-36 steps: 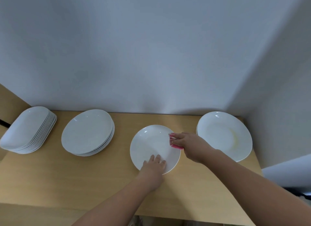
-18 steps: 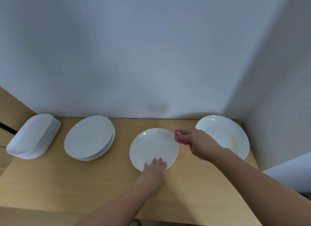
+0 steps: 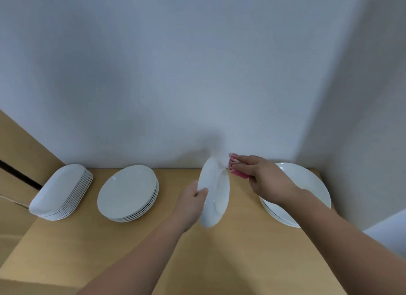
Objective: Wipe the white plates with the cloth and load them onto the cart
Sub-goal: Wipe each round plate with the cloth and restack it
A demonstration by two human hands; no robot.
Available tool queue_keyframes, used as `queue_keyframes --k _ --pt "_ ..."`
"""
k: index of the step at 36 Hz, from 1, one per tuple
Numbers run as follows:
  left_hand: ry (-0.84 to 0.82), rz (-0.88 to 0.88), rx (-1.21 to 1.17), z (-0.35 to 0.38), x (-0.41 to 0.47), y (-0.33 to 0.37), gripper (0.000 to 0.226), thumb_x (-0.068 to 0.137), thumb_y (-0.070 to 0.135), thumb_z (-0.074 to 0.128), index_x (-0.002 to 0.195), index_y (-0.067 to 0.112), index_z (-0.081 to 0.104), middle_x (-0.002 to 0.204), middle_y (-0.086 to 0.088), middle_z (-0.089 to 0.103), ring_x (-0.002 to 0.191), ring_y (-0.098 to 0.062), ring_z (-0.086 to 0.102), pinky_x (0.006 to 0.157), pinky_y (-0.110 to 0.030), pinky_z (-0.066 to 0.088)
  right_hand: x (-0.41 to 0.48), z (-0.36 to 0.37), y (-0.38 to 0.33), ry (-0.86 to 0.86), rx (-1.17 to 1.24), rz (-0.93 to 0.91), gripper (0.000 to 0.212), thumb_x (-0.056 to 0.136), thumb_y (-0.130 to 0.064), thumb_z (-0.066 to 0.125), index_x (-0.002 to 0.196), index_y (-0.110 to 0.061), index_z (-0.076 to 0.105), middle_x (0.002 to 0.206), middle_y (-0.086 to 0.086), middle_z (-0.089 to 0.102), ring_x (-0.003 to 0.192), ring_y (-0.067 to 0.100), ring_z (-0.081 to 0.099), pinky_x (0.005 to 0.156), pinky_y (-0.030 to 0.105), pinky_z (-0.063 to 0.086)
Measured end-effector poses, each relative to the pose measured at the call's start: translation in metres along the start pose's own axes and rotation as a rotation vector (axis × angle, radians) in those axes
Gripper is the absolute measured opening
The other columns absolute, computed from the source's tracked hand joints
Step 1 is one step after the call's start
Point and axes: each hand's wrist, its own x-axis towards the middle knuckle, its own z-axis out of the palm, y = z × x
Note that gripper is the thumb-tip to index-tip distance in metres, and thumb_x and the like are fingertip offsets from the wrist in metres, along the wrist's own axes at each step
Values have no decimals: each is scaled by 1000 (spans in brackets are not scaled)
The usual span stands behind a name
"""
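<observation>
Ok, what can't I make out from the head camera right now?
- No cart anywhere in the head view.
- held plate: its top edge is blurred, and the left hand hides its fingers behind the plate.
- pink cloth: mostly covered by the right hand, so its size is unclear.
- right stack: the right forearm crosses it, so I cannot count the plates.

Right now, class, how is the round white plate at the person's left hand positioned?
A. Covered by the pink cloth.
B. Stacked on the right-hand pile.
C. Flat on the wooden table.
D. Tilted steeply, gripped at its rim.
D: the left hand grips the rim of the round white plate, which stands steeply tilted; the right hand holds the pink cloth beside its top edge.
</observation>
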Motion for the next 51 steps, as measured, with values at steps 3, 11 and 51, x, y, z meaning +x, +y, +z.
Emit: queue_keyframes --k 3,11,51 --pt "-13 -71 -165 -3 -4 -1 18 97 15 48 103 14 65 109 -17 67 97 -29 61 93 -50 49 3 8 -7 -22 4 -19 36 93 1 56 123 -16 67 142 -2 51 128 15 52 103 38 45" --pt "-21 -189 -366 -10 -8 -21 24 100 10 47 104 21 68 107 -6 73 104 -27 64 95 -48 49 9 28 -23 -106 11 -25 31 95 -5 54 121 -14 68 142 0 51 127 17 53 102 38 45" --pt "-23 -288 121 -64 2 -41 33 92 14 59 124 11 52 117 -4 61 109 -24 59 95 -48 51 54 135 23 -440 71 360 62 96 -4 35 150 -34 28 156 -20 22 140 7 28 104 13 22"
